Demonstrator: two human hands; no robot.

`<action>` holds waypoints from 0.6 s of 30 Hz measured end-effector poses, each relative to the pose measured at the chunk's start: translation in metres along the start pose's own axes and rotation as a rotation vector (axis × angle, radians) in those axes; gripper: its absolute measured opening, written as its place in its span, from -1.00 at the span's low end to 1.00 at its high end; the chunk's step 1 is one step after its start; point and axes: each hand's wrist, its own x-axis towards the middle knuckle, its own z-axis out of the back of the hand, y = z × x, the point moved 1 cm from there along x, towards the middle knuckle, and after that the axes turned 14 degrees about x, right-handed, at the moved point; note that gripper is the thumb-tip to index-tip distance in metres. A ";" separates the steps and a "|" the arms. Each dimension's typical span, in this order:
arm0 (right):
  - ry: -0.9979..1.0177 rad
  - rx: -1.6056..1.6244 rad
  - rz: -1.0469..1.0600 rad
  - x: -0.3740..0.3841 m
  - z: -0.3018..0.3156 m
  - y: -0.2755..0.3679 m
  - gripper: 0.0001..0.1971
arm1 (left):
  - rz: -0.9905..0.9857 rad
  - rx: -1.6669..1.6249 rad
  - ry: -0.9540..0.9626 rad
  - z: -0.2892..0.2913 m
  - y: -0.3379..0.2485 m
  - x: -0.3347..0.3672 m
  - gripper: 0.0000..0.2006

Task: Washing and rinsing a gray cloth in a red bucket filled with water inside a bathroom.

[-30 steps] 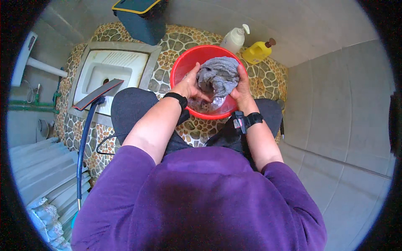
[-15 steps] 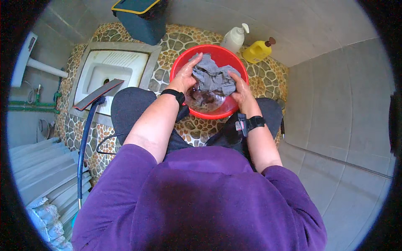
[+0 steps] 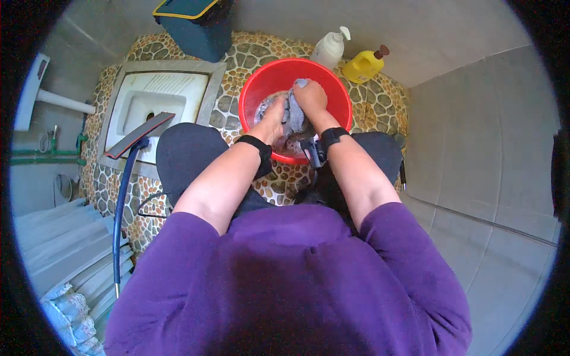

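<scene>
The scrubbing step looks to be in hand: the left hand (image 3: 274, 117) and right hand (image 3: 310, 98) are both closed tight on a wet grey cloth (image 3: 293, 115) bunched inside the red basin (image 3: 256, 89). Next would likely call for rubbing fold against fold. The basin sits on a pebble-patterned floor (image 3: 237, 59), with a white pump bottle (image 3: 328, 48) and yellow bottle (image 3: 363, 65) at one o'clock and a squat toilet pan (image 3: 155, 101) at nine o'clock.

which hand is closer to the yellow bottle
Right. The right hand grips the grey cloth in the red basin, nearest the yellow bottle; the left hand is farther across.
</scene>
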 end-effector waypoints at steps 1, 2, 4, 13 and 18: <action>-0.001 0.003 0.018 0.002 0.003 -0.004 -0.65 | -0.001 -0.027 0.005 -0.002 0.002 0.003 -0.64; 0.024 0.030 0.195 -0.022 -0.026 0.044 -0.65 | -0.118 -0.042 -0.172 0.069 -0.007 0.018 -0.63; 0.060 0.161 0.426 -0.059 -0.033 0.068 -0.66 | -0.351 -0.040 0.020 0.100 -0.008 0.024 -0.67; 0.073 0.119 -0.082 0.012 -0.008 -0.026 -0.60 | -0.151 -0.052 -0.040 0.023 -0.020 -0.015 -0.75; 0.361 1.557 -0.696 -0.003 -0.010 -0.055 -0.70 | -0.219 -0.206 0.115 0.014 -0.058 -0.020 -0.74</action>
